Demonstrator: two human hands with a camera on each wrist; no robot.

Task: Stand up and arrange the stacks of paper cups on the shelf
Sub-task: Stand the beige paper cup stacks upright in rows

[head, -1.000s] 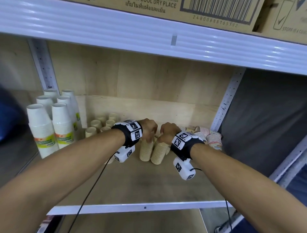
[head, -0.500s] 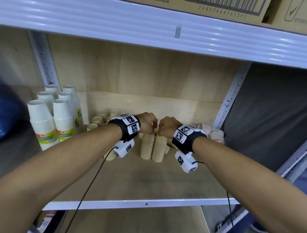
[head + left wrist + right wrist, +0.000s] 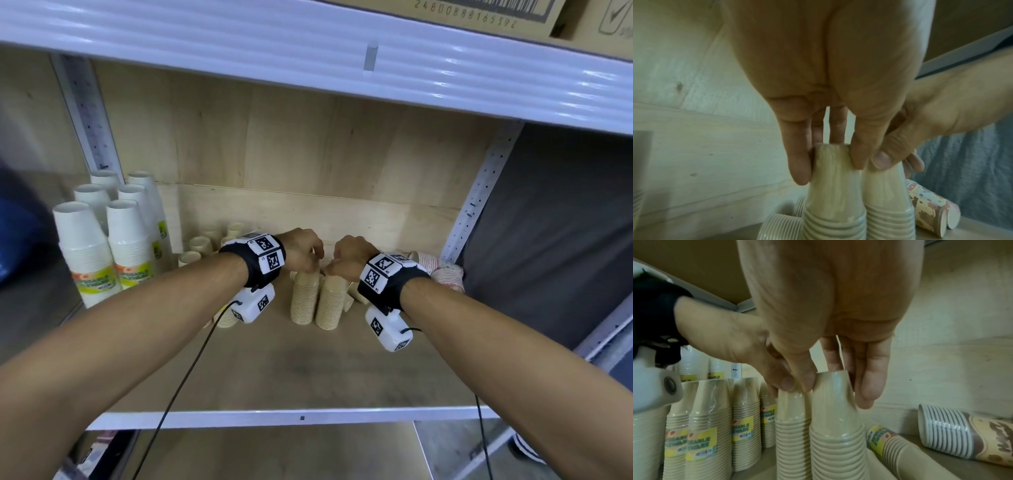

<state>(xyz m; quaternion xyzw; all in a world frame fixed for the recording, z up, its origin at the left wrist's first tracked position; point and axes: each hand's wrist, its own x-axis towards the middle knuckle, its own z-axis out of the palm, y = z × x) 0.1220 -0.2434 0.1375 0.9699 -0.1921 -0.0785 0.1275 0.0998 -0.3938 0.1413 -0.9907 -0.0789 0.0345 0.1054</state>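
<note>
Standing at the far left of the wooden shelf (image 3: pixel 274 370), tall white cup stacks (image 3: pixel 85 253) in clear wrap carry yellow labels. Behind the left arm, small tan cup stacks (image 3: pixel 200 245) stand half hidden. The left hand (image 3: pixel 301 250) pinches the narrow top of the left tan stack (image 3: pixel 304 298), thumb and fingers (image 3: pixel 799 164) curled round it. Touching it, the right tan stack (image 3: pixel 330 301) is pinched the same way by the right hand (image 3: pixel 349 255). Both are ribbed, tapered and upright. Fallen patterned cups (image 3: pixel 442 270) lie at the right, seemingly on their sides, partly cut off by the wrist.
</note>
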